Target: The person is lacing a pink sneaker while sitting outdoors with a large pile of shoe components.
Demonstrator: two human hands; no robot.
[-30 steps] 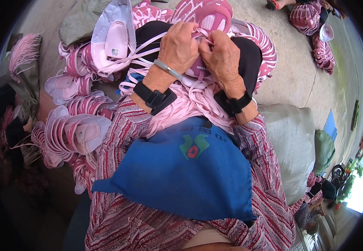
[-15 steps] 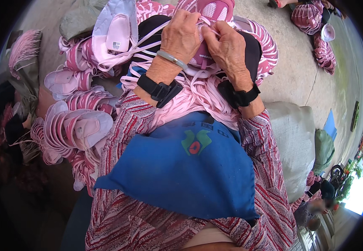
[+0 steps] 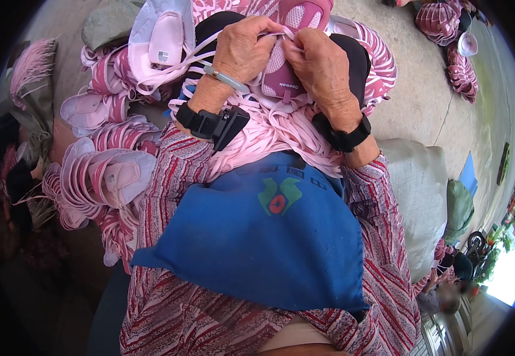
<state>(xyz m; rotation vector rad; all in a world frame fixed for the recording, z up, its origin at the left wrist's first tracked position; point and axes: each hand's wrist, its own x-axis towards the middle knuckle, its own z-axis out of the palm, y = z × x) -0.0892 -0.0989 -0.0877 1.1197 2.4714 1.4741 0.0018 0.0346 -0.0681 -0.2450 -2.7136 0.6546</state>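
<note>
The left hand (image 3: 244,48) and the right hand (image 3: 324,66) meet at the top centre of the frame, fingers bent and pinching a pale pink shoelace (image 3: 284,31) drawn between them. Beneath it, a dark pink shoe upper (image 3: 282,82) lies between the person's dark-clad knees, its far end at the top edge.

Just below, a tangled heap of pink laces (image 3: 269,142) fills the lap, bordered by a blue apron (image 3: 257,249). A pale-lined shoe upper (image 3: 164,43) stands close by the left hand, with loose lace strands crossing toward that hand. Nested stacks of shoe uppers (image 3: 106,178) crowd the left side; a grey-white sack (image 3: 415,204) sits at right, beside a green bag (image 3: 459,212). More pink bundles (image 3: 438,25) lie on the concrete floor (image 3: 412,107) at upper right.

The hands cover part of the upper's sides, and the exact fingertip contact is hard to make out. A person at the upper right is cut off; the lower left fades into darkness, and items at lower right are blurred.
</note>
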